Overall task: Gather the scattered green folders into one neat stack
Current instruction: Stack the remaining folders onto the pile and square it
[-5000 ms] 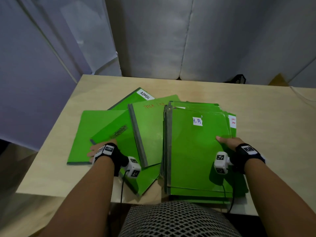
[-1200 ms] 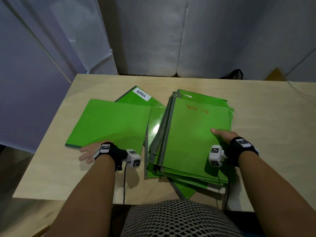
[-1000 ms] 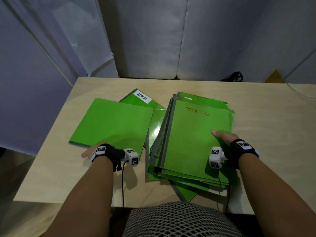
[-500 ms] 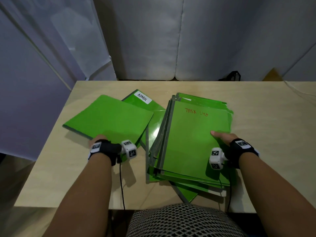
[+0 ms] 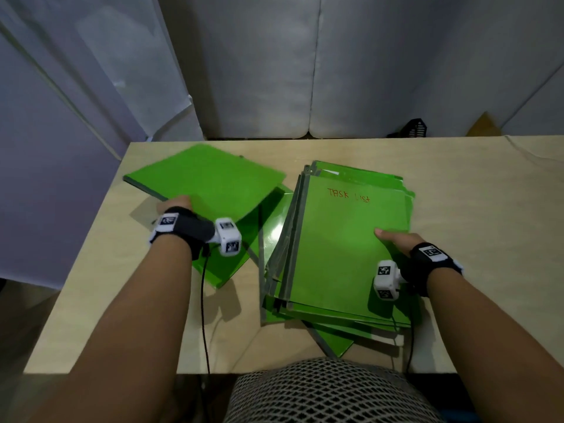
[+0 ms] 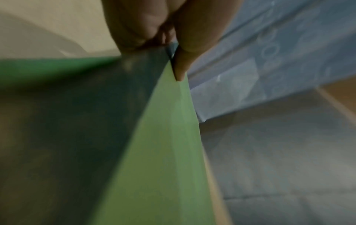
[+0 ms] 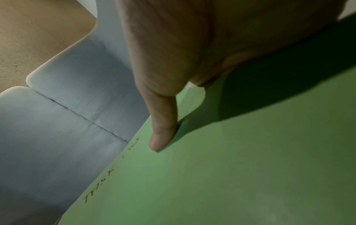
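A stack of green folders point(image 5: 345, 254) lies right of the table's centre, its top folder marked "TASK List" in red. My right hand point(image 5: 396, 239) rests on that top folder point(image 7: 212, 175) near its right edge, thumb flat on the cover; the other fingers are hidden. My left hand point(image 5: 175, 204) pinches the near edge of a loose green folder point(image 5: 210, 184) and holds it lifted and tilted above the table's left side. In the left wrist view the thumb point(image 6: 185, 60) presses on that folder point(image 6: 163, 152) from above, fingers underneath. More green folders point(image 5: 232, 264) lie under it.
The pale wooden table point(image 5: 482, 239) is bare on its right half and along the near left. Grey cushions point(image 5: 305, 62) stand behind it and a sheet hangs at the left. A small black object point(image 5: 416, 128) sits past the far edge.
My left hand has raised the loose folder off the table and swung it away from me; it now hides the ADMIN label. The right hand and the stack have stayed put.
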Motion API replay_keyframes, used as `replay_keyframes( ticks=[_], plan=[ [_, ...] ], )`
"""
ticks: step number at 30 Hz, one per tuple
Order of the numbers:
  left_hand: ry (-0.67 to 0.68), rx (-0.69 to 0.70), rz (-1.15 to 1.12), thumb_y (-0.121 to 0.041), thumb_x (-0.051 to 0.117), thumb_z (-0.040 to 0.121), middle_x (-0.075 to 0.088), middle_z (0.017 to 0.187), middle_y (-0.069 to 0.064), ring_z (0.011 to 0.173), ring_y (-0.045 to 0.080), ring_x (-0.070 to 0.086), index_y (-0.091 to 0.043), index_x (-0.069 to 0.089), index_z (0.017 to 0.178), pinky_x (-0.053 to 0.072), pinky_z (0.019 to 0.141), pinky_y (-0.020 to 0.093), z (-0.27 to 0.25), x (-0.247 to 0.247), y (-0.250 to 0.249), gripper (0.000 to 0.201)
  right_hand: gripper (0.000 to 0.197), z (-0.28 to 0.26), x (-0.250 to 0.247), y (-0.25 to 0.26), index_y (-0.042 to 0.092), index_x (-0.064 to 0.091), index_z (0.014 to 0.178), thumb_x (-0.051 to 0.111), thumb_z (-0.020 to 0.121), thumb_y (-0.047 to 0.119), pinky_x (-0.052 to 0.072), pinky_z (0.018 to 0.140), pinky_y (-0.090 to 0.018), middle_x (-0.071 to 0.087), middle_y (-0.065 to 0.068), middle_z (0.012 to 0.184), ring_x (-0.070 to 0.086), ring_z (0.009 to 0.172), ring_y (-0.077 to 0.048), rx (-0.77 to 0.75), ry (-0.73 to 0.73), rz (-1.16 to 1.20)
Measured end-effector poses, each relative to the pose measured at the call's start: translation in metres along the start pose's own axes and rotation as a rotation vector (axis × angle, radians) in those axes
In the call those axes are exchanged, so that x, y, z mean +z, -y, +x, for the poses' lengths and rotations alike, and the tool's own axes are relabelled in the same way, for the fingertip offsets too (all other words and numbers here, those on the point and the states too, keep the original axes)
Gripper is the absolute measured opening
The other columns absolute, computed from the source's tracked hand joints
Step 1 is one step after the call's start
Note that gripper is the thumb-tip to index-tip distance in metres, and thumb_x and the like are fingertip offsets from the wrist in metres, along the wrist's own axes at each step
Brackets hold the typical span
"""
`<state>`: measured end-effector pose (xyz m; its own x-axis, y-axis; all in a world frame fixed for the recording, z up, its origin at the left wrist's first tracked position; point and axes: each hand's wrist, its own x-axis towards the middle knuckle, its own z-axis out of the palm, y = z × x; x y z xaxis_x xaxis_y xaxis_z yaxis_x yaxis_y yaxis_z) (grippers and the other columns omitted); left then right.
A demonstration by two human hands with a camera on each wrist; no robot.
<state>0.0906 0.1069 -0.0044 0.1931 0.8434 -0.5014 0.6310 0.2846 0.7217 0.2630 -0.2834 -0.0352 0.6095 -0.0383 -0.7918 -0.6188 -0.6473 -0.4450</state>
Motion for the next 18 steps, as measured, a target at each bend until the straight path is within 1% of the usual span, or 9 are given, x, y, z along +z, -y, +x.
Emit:
replay_keyframes(
  ticks=[1,2,4,7,10,13,14,16,18],
  plan=[
    [-0.004,0.008,0.154,-0.016,0.055,0.095,0.049,0.143,0.014,0.13,0.029,0.049,-0.005,0.05,0.136,0.04,0.102,0.034,0.006,0.005,0.009,0.043,0.093,-0.002,0.0,0.0,0.01,0.037,0.144,0.074,0.073,0.056,0.052,0.071,-0.049,0.045,-0.025,0.142,0.052,0.103,-0.043,0.0,0.004,-0.002],
    [-0.075,0.048,0.265,-0.013,0.055,0.095,0.051,0.14,0.016,0.129,0.031,0.05,-0.004,0.052,0.134,0.038,0.105,0.036,0.012,0.007,0.019,0.04,0.091,-0.002,0.0,0.0,0.009,0.037,0.144,0.074,0.075,0.055,0.05,0.063,-0.045,0.046,-0.024,0.141,0.051,0.099,-0.042,0.001,0.005,-0.002],
    [-0.086,0.026,0.114,-0.009,0.055,0.094,0.048,0.141,0.019,0.127,0.036,0.049,-0.001,0.042,0.14,0.039,0.105,0.04,0.01,0.004,0.035,0.048,0.09,-0.003,-0.001,-0.001,0.008,0.038,0.143,0.074,0.075,0.054,0.047,0.058,-0.042,0.047,-0.024,0.139,0.051,0.097,-0.041,0.009,0.009,-0.004],
    [-0.08,0.154,0.054,-0.012,0.056,0.094,0.052,0.137,0.02,0.116,0.035,0.055,-0.003,0.041,0.139,0.044,0.097,0.041,0.012,-0.011,0.043,0.048,0.089,-0.004,-0.001,0.0,0.007,0.039,0.143,0.075,0.075,0.053,0.047,0.067,-0.045,0.048,-0.024,0.139,0.051,0.109,-0.045,0.008,-0.004,-0.024],
    [-0.019,0.364,0.14,-0.013,0.057,0.094,0.058,0.123,0.025,0.092,0.024,0.053,-0.004,0.048,0.131,0.044,0.079,0.036,0.02,-0.032,0.014,0.039,0.085,-0.005,-0.001,0.002,0.004,0.041,0.142,0.074,0.078,0.049,0.046,0.075,-0.048,0.048,-0.024,0.139,0.049,0.118,-0.046,0.012,-0.009,-0.017],
    [0.119,0.485,0.286,-0.01,0.059,0.093,0.058,0.112,0.025,0.089,0.024,0.051,-0.003,0.049,0.131,0.045,0.071,0.035,0.028,-0.041,-0.025,0.04,0.088,-0.005,0.001,0.004,0.003,0.041,0.141,0.075,0.076,0.051,0.048,0.067,-0.046,0.048,-0.025,0.139,0.051,0.109,-0.047,0.027,-0.017,-0.006],
    [0.163,0.512,0.355,-0.009,0.06,0.092,0.058,0.11,0.023,0.089,0.024,0.051,-0.003,0.049,0.132,0.046,0.071,0.036,0.031,-0.039,-0.036,0.042,0.089,-0.003,0.002,0.004,0.003,0.041,0.141,0.076,0.075,0.052,0.049,0.066,-0.046,0.049,-0.026,0.138,0.052,0.103,-0.045,0.028,-0.025,-0.002],
    [0.21,0.544,0.545,-0.009,0.063,0.09,0.059,0.118,0.024,0.092,0.025,0.053,-0.003,0.051,0.13,0.046,0.081,0.04,0.039,-0.029,-0.051,0.043,0.092,0.0,0.003,0.003,0.003,0.041,0.141,0.077,0.072,0.053,0.049,0.07,-0.048,0.05,-0.026,0.136,0.052,0.097,-0.043,0.027,-0.047,-0.003],
    [0.182,0.545,0.757,-0.012,0.063,0.089,0.057,0.125,0.026,0.104,0.035,0.057,-0.002,0.052,0.13,0.045,0.09,0.041,0.048,-0.014,-0.056,0.044,0.092,0.002,0.004,0.001,0.002,0.042,0.14,0.076,0.073,0.054,0.049,0.073,-0.048,0.051,-0.026,0.135,0.054,0.1,-0.044,0.031,-0.06,-0.003]
  ],
)
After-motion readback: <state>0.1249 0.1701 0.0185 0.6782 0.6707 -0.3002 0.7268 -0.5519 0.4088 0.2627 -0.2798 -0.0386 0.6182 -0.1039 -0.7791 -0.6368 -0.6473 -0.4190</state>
